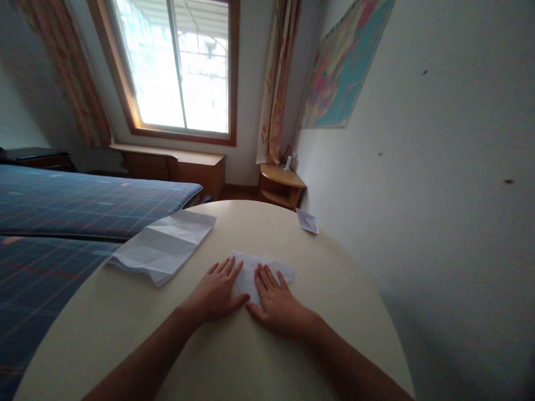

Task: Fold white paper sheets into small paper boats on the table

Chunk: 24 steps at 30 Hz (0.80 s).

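A folded sheet of white paper [246,274] lies flat on the round cream table [334,301], partly covered by both hands. My left hand [217,289] rests on its left edge, fingers stretched out and thumb pointing right. Over the paper's middle and right part, my right hand [276,301] lies flat with its fingers extended. The two thumbs nearly meet at the near edge of the paper. Neither hand grips anything. What lies under the palms is hidden.
Creased white sheets [175,245] lie at the table's left edge. A small folded paper piece [307,221] sits at the far right edge. To the left is a bed with a blue plaid mattress [96,200]; a white wall [438,234] stands to the right.
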{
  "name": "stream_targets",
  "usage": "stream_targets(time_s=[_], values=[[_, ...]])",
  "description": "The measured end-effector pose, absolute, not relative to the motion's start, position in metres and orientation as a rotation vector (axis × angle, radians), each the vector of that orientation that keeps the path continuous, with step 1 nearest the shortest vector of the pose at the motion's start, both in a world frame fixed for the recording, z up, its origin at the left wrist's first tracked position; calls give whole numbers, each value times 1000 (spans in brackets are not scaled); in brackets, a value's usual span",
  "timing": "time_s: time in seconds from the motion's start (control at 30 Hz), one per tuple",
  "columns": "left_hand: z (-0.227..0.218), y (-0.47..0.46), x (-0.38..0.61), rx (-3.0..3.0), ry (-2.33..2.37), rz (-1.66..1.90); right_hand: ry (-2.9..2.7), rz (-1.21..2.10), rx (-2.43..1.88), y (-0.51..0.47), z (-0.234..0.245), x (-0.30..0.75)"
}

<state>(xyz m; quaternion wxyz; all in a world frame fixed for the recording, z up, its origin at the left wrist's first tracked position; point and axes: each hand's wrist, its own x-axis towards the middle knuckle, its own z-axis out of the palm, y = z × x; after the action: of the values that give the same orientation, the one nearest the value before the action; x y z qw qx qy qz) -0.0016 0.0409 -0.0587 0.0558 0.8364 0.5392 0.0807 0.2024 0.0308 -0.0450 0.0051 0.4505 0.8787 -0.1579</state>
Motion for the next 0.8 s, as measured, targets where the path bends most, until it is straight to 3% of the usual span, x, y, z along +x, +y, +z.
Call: stream_targets(time_s=[0.37,0.8], values=[[-59,39,2,2582,1695,236,2694,-538,1535,9,-47,185],[-58,43,-5,2456,1787,251,2804,-674,1272,33,-42,217]])
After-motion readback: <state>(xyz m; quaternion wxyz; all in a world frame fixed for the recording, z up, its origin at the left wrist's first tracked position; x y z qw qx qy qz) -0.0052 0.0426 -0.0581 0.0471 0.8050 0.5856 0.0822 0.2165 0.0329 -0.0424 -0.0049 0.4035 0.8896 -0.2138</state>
